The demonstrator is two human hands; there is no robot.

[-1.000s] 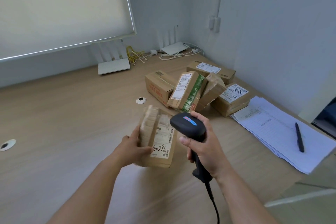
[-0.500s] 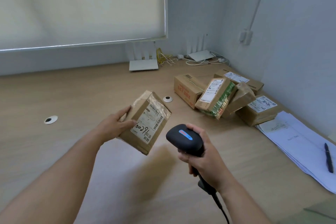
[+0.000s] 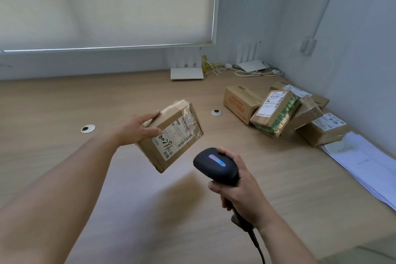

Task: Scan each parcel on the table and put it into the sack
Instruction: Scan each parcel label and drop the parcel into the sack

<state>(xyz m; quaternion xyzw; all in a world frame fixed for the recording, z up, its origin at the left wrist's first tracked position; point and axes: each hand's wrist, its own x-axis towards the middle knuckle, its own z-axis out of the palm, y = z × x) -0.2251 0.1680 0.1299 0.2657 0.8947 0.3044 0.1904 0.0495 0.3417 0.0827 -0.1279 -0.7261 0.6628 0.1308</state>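
My left hand grips a small taped cardboard parcel by its left end and holds it tilted above the wooden table, white label facing up. My right hand holds a black barcode scanner by its handle, just right of and below the parcel. The scanner's head points toward the parcel, and its cable trails down out of frame. Several other cardboard parcels lie heaped at the table's right, near the wall. No sack is in view.
A stack of white papers lies along the right edge. Two white routers and cables sit at the back by the wall. Two round cable grommets are set into the tabletop. A roller blind hangs behind.
My view has swung left, so the parcel heap now sits further right. My left hand has carried the parcel left, away from the scanner, and tilted its label up. The scanner has dropped lower.
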